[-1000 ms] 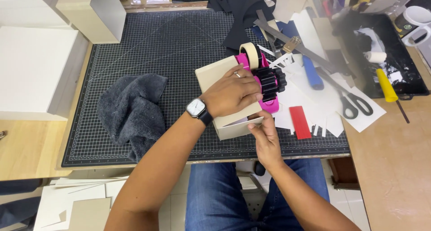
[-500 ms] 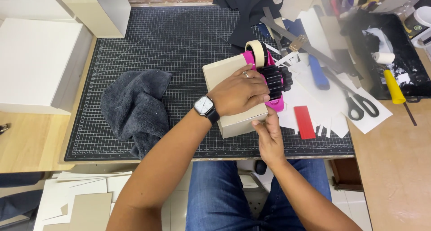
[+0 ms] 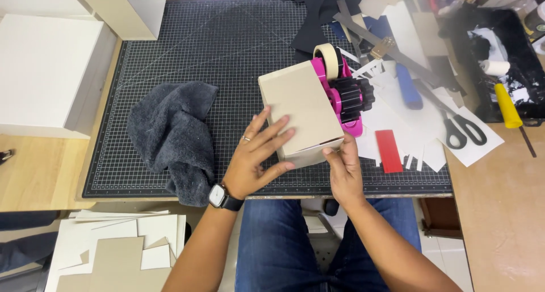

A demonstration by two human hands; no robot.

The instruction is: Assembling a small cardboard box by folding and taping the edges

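The plain grey cardboard box (image 3: 301, 111) lay under the flat, open left hand (image 3: 255, 161); the right hand (image 3: 344, 168) pinched its near corner.

The widest free room is the upper middle of the cutting mat (image 3: 227, 48), bare from the far edge down to the cardboard box (image 3: 301, 113). To the left a crumpled grey cloth (image 3: 173, 136) blocks the near part of the mat. Just right of the box the pink tape dispenser (image 3: 343, 90) touches it, closing that side. Beyond lie paper scraps (image 3: 397, 107), a red strip (image 3: 389, 150) and scissors (image 3: 462, 130), crowding the right edge.
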